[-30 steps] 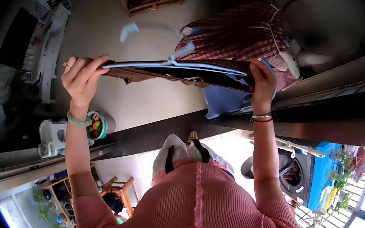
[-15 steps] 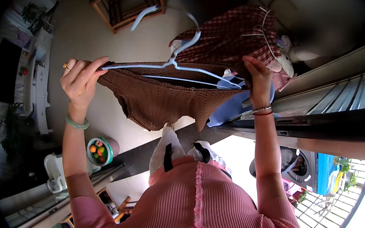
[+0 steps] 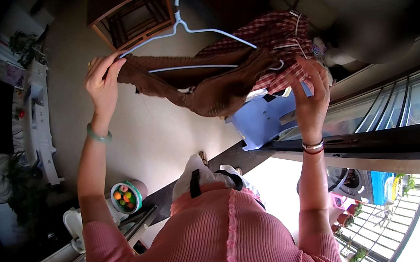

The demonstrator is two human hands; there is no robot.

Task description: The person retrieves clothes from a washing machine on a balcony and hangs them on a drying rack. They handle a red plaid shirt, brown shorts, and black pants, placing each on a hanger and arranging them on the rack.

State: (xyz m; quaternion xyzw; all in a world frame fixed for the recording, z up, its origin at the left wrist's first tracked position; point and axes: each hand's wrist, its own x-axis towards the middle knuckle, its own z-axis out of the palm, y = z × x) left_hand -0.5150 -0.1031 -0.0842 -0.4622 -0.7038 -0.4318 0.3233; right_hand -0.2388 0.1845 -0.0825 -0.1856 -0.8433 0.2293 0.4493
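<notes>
A brown knit garment (image 3: 214,98) hangs stretched in front of me, its right part bunched and sagging. A light blue hanger (image 3: 178,22) runs along its open edge, with the hook rising to the picture's top. My left hand (image 3: 103,80) pinches the garment's left corner together with that end of the hanger. Near the garment's right end, a curved light tip shows beside the cloth. Just right of it, my right hand (image 3: 313,93) is raised with thumb and fingers apart, seemingly holding nothing.
Beyond the garment, a red checked cloth (image 3: 268,31) lies over a blue plastic chair (image 3: 260,121). A wooden table (image 3: 135,16) stands far left. A bin with colourful round items (image 3: 126,199) is at lower left. Sliding glass door frame (image 3: 374,142) and a washing machine (image 3: 354,183) are at right.
The hanger and garment have moved up and away, and the garment's right side has bunched and dropped. My right hand has let go of its right corner; my left hand keeps its grip.
</notes>
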